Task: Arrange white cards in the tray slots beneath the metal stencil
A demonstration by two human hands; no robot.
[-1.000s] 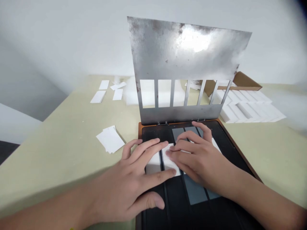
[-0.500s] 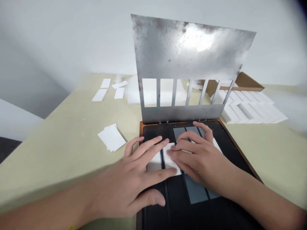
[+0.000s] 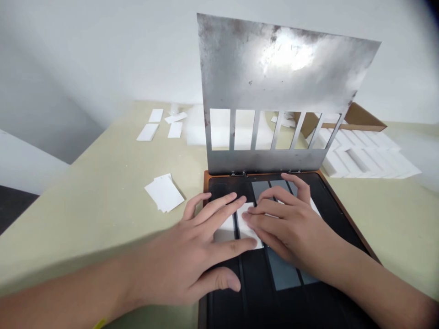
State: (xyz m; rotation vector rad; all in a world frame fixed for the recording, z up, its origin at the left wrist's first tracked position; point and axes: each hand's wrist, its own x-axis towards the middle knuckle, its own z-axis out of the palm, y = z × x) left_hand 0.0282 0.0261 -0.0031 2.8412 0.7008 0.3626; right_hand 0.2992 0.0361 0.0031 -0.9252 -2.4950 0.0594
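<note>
My left hand [image 3: 197,251] lies with its fingers spread over the black tray [image 3: 222,306] of a hinged frame. Beneath its fingers is one white card [image 3: 224,232], and its index fingertip touches the lower end of a second white card [image 3: 244,230]. From the right, my right hand [image 3: 297,224] rests bent fingertips on that second card, its little finger held apart; its thumb is mostly hidden. Both cards lie flat in the tray, side by side. Behind the hands a metal plate [image 3: 260,87] with a row of rectangular openings stands raised on hinges.
A small stack of white cards [image 3: 165,194] lies left of the tray. More loose cards [image 3: 147,132] are farther back. Behind the plate at right are an open cardboard box [image 3: 368,119] and rows of white card stacks [image 3: 370,160]. Grey panels [image 3: 283,269] show in the tray.
The whole view has shifted slightly, so everything sits a little farther right. Both hands keep nearly the same pose on the cards.
</note>
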